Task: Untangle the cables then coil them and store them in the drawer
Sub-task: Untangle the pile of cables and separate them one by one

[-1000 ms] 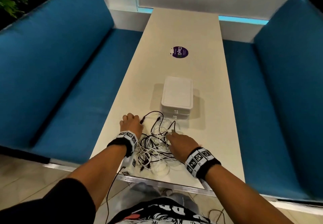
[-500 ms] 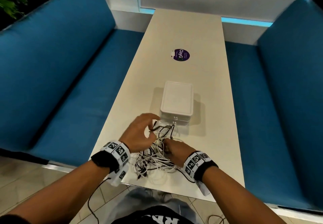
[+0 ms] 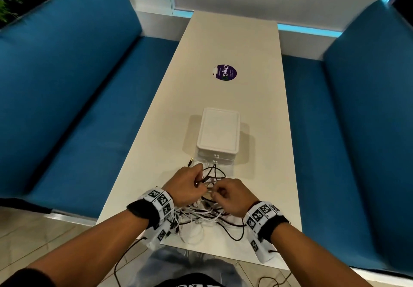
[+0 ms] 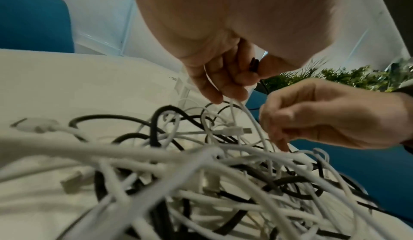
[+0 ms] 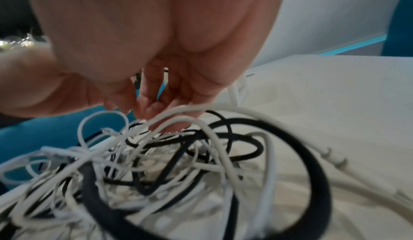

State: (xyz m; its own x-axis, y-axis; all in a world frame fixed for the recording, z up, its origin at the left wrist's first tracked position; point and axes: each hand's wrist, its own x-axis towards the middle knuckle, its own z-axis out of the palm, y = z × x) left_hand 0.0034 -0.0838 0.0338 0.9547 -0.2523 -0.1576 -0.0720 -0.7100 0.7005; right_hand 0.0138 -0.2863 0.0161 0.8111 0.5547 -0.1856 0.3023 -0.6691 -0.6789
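Head view: the tangle of cables [image 3: 201,215] is kept at the near end of the worktop [image 3: 257,85], just in front of the drawer unit [image 3: 218,134], judged so that coiled cables can be stored with a short reach
Left hand [image 3: 185,186]: curled; a black plug [image 4: 254,65] is pinched by thumb and fingers and a thin white cable [image 4: 250,115] is threaded under the fingers, seemingly so that one free end can be lifted clear of the pile
Right hand [image 3: 230,197]: fingers curled downward into the top of the tangle; strands are touched, but whether one is truly pinched cannot be told from the blurred right wrist view
Cables: black and white strands are looped through each other, with one white connector [image 4: 234,130] lying exposed; nothing has been separated or coiled yet
Drawer unit: white, two stacked drawers, both appearing closed, so storing is judged some way off
Writing: a round purple sticker [image 3: 224,72] is fixed further up the worktop; "ClayG" can be read, the smaller print cannot
Wrist bands [image 3: 161,201]: black-and-white square marker patterns are carried, no words
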